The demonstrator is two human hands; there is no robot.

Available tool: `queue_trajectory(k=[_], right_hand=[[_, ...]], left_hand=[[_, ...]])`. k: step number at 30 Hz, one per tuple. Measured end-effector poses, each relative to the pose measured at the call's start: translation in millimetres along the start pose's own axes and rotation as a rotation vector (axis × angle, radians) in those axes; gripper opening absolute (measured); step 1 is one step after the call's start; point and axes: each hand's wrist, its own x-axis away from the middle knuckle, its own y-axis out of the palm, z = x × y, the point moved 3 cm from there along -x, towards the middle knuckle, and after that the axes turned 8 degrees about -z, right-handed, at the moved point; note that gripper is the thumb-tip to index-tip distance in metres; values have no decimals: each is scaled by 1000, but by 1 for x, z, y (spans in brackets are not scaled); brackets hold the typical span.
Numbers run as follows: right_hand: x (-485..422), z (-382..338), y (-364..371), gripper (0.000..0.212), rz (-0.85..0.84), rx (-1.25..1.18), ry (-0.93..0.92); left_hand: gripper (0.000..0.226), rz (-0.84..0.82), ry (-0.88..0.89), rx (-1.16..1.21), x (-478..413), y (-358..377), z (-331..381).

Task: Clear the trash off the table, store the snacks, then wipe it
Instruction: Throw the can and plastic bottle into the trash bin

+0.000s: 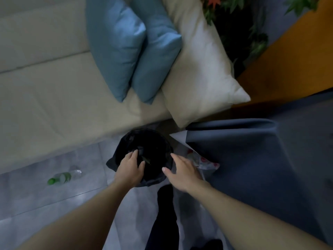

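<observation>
A round trash bin lined with a black bag stands on the floor between the sofa and the table. My left hand rests over the bin's near-left rim, fingers spread, touching the black bag. My right hand hovers at the bin's right rim with fingers apart and nothing in it. A crumpled wrapper with red and white print lies just right of my right hand, partly under the edge of the blue tablecloth. Dark items lie inside the bin, too dim to identify.
A plastic bottle with a green cap lies on the grey tile floor at left. A cream sofa carries two blue cushions and a white pillow. Plants stand behind. My dark-trousered leg is below the bin.
</observation>
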Motion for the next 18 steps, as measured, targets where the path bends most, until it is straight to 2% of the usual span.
queue_trajectory(k=[11,18], right_hand=[[96,-24,-84,77,209,120,-67],[185,-29,-139,76,337,122,-146]], left_hand=[[65,102,213,-370,67,-77,87],[65,175,299,-404,141,-96,162]])
